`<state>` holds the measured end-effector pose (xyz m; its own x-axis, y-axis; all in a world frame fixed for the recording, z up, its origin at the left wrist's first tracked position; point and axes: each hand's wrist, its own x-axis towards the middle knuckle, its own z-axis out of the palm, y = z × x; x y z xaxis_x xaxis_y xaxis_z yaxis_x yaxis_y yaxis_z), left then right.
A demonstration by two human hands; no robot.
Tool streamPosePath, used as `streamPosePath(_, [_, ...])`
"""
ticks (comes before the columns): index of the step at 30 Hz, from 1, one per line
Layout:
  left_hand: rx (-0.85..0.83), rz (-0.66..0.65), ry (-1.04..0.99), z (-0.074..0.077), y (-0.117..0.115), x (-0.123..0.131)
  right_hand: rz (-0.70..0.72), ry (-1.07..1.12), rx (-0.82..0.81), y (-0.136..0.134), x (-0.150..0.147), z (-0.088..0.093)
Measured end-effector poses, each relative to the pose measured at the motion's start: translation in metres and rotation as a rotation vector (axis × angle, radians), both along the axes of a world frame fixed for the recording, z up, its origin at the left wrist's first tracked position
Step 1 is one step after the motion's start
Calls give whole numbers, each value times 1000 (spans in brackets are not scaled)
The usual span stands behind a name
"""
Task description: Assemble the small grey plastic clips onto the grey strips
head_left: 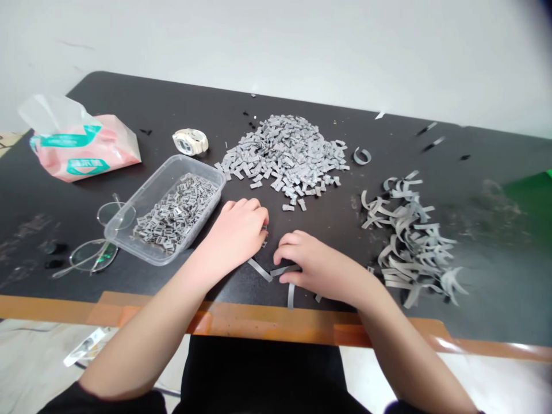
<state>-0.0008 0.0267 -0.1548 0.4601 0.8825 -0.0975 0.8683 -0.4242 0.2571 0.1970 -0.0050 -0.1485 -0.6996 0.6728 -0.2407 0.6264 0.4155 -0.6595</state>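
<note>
**A:** Your left hand (235, 236) sits curled on the black tabletop (129, 109), just beside the clear plastic tray (172, 164). What does it have?

**B:** Your fingers (254, 206) bend down to a tiny grey piece (264, 233) at their tips. You may be pinching it or only touching it; from this view I cannot tell.

**A:** And your right hand (317, 267)?

**B:** It lies arched and loosely spread, not clenched, among thin flat grey strips (260, 269) near the table's front edge. Whether you are grasping one of them, I cannot tell.

**A:** What is around your hands?

**B:** Straight ahead of you is a broad heap of small grey cut pieces (280, 155). The tray on your left holds a smaller mass of similar grey pieces (175, 213). To your right lies a loose pile of curled grey strips (409, 241), with a single curled grey strip (362, 155) apart from it, farther up the table.

**A:** And beyond the tray?

**B:** You have a pink plastic tissue pack (81, 152) with its clear film opening raised, a pair of thin-rimmed round glasses (92, 256) lying open, and a white banded object (190, 141) near the tray's far corner.
</note>
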Motion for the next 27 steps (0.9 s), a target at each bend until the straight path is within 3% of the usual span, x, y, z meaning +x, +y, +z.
streamPosePath(3, [-30, 17, 25, 0, 0, 1, 51, -71, 66, -4, -10, -6])
streamPosePath(6, [-105, 48, 13, 1, 1, 4, 16, -60, 90, -2, -11, -8])
streamPosePath(12, [-169, 122, -94, 4, 6, 9, -366, 181, -160, 8, 4, 0])
streamPosePath(14, [-235, 174, -263, 6, 7, 10, -488, 324, -212, 10, 8, 2])
streamPosePath(19, [-400, 248, -914, 18, 1, 12, -667, 685, -308, 16, 13, 7])
streamPosePath(23, [-501, 305, -1231, 23, -5, 15, -663, 987, -366, 20, 17, 9])
streamPosePath(27, [-513, 379, -1377, 21, -8, 18, -595, 1058, -445, 19, 18, 9])
